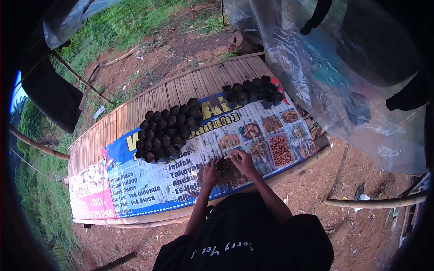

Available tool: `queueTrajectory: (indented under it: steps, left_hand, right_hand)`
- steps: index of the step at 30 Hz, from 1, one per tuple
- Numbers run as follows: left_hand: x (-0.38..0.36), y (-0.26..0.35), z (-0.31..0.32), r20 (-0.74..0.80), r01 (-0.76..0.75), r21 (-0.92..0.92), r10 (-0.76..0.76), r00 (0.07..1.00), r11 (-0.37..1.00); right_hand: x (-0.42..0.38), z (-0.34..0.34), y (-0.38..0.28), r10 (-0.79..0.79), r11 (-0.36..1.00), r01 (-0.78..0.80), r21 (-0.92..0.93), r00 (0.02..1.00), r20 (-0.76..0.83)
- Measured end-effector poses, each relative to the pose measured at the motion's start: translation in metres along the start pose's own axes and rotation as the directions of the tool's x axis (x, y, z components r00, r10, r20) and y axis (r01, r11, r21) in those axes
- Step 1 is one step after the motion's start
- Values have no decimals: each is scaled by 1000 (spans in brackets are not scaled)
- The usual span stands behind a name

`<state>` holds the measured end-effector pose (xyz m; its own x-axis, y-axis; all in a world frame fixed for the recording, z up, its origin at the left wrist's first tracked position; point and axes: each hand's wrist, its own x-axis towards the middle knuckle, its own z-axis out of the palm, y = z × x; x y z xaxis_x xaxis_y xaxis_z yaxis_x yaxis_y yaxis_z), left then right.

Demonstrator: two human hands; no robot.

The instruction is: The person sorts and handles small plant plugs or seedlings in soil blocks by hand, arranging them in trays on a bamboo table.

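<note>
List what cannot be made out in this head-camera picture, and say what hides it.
- Small dark object, head view: covered by left hand and right hand.
- Printed banner small lettering: too small.
- Filled black bags contents: too small.
- Picture corners: cut by lens edge.

Open banner (149, 189) surface is left at the lower left of the frame, and a clear strip is seen at centre between the two bag clusters. The way to the upper left is blocked by a dense cluster of black bags (167, 131); a second cluster (253, 92) and hanging plastic sheet (325, 77) crowd the upper right.
</note>
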<state>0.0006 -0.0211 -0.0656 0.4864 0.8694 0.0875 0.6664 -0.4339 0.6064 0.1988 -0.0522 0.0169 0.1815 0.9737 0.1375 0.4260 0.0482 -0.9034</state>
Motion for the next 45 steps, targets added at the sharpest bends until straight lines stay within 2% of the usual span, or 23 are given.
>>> queueTrajectory:
  steps: [1,2,4,5,6,8,10,13,15,16,18,22,24,28,30,34,36,38,40,41,42,44,45]
  left_hand:
    - [-6,1,-5,32,85,-50,-83,996,995]
    - [-9,0,-10,67,171,-94,-165,984,981]
    - [-15,-6,-17,72,112,-175,-101,992,978]
    - [-18,-8,-19,59,81,-249,-68,996,965]
    - [-19,-6,-22,72,67,-256,-50,996,964]
    - [-19,-4,-31,139,145,-244,-113,984,959]
    - [-19,1,-41,156,163,-246,-127,980,955]
    - [-17,0,-55,223,321,-241,-270,937,916]
    - [-17,1,-60,227,367,-257,-313,922,894]
    - [-16,3,-62,226,410,-270,-357,906,871]
    - [-13,4,-63,189,364,-259,-323,927,895]
    - [-4,11,-61,226,370,-283,-313,922,885]
    - [1,15,-62,238,378,-273,-318,918,885]
    - [-1,22,-64,240,377,-246,-321,916,893]
    - [-4,22,-64,196,308,-317,-256,947,897]
    - [-7,17,-64,213,315,-314,-257,943,896]
    - [-9,18,-65,206,318,-316,-262,943,894]
    - [-10,20,-66,197,310,-322,-257,946,894]
    - [-9,19,-66,197,326,-307,-275,941,894]
    - [-9,16,-64,188,330,-317,-282,941,889]
    - [-9,14,-64,179,338,-325,-293,939,883]
    - [-8,19,-66,149,354,-358,-322,935,864]
    - [-6,17,-61,107,346,-372,-330,938,862]
  right_hand:
    - [-3,-3,13,69,994,-64,84,996,-58]
    - [-5,-2,35,78,995,-71,75,993,-91]
    - [-9,-5,57,167,975,-126,182,958,-234]
    - [-15,-13,56,155,988,-147,54,960,-233]
    - [-17,-18,58,162,987,-155,48,954,-253]
    - [-23,-23,64,-15,984,0,-176,996,-85]
    - [-31,-30,62,-24,967,2,-256,996,-81]
    - [-26,-61,71,33,942,-145,-303,937,-348]
    - [-19,-93,89,-25,941,-157,-300,851,-524]
    - [-16,-105,100,-26,941,-156,-300,851,-524]
    - [-12,-121,120,-13,882,-250,-399,835,-550]
    - [1,-128,134,-10,865,-239,-442,872,-490]
    - [7,-130,127,78,815,-315,-487,891,-446]
    - [11,-129,121,36,788,-284,-547,907,-419]
    - [13,-126,126,-60,771,-239,-590,895,-441]
    - [17,-129,138,-6,805,-268,-530,889,-459]
    - [20,-134,144,89,817,-274,-508,929,-358]
    - [18,-138,140,76,829,-243,-503,941,-329]
    - [15,-136,122,-78,822,-190,-536,895,-438]
    - [11,-133,108,-2,855,-249,-455,876,-483]
    - [9,-129,97,1,860,-236,-452,887,-461]
    - [7,-115,83,177,954,-262,-148,885,-430]
    - [3,-102,82,130,965,-200,-168,926,-356]
